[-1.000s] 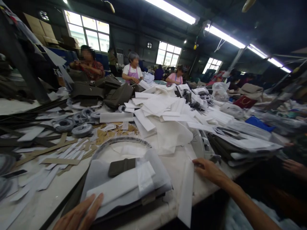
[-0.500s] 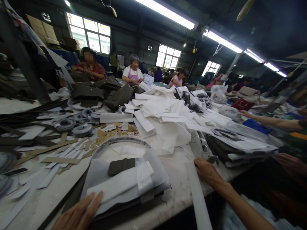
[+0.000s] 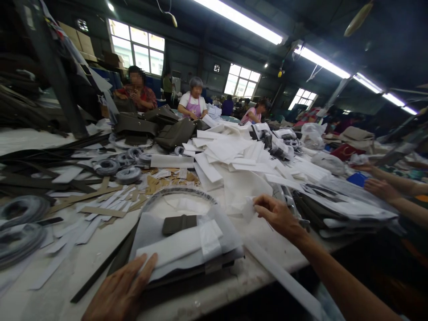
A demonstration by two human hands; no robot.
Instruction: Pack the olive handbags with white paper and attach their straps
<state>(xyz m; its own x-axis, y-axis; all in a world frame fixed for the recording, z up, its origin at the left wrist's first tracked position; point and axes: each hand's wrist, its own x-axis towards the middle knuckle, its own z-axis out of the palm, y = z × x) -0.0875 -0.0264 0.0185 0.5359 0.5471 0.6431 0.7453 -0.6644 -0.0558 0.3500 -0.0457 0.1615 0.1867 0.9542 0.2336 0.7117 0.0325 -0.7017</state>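
My left hand lies flat with fingers stretched on the near corner of a stack of white fabric sheets over dark panels at the table's front edge. A small dark olive piece rests on top of that stack. My right hand reaches over the table to the right of the stack, its fingers pinched on the edge of a thin white fabric sheet. A long white strip hangs off the table edge below my right forearm.
Heaps of white fabric pieces, grey tape rolls, tan and dark strips and olive bags cover the long table. Another person's hands reach in at the right. Several workers sit at the far side.
My right hand let go of the long white strip near the table edge and moved up and left to pinch the white sheet. The view shifted; another person's hands came in at the right.
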